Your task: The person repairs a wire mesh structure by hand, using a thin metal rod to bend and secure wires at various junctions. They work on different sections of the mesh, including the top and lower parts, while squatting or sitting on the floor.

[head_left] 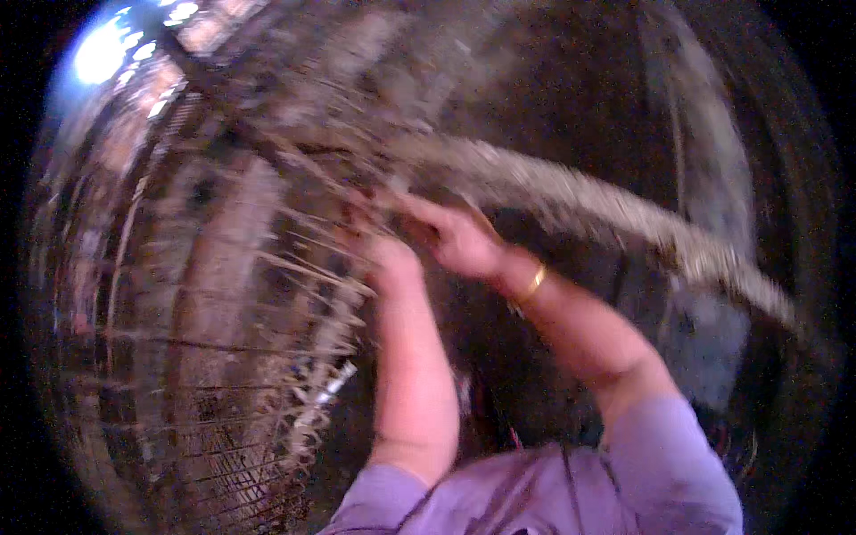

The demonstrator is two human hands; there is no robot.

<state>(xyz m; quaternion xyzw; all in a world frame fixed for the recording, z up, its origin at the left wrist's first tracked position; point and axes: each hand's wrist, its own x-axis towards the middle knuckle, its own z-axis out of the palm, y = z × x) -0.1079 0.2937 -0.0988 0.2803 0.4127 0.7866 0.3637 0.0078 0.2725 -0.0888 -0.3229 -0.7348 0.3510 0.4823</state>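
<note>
Both arms reach up and forward, and motion blurs the picture. My left hand (388,254) is at the corner of a cord-strung frame, beside thin pale strands (308,267); its fingers are smeared. Close by on the right, my right hand (464,239) has its fingers bent, with the tips meeting near the same corner. What the right fingers hold is too blurred to make out. A long, pale pole (571,192), seemingly wound with cord, slants from just above the hands to the far right.
Along the left, a cord-wrapped edge (308,428) with loops runs down toward me, and dark strands (223,388) cross beside it. A grey upright post (713,152) stands at right. Bright light (102,53) comes in at the upper left.
</note>
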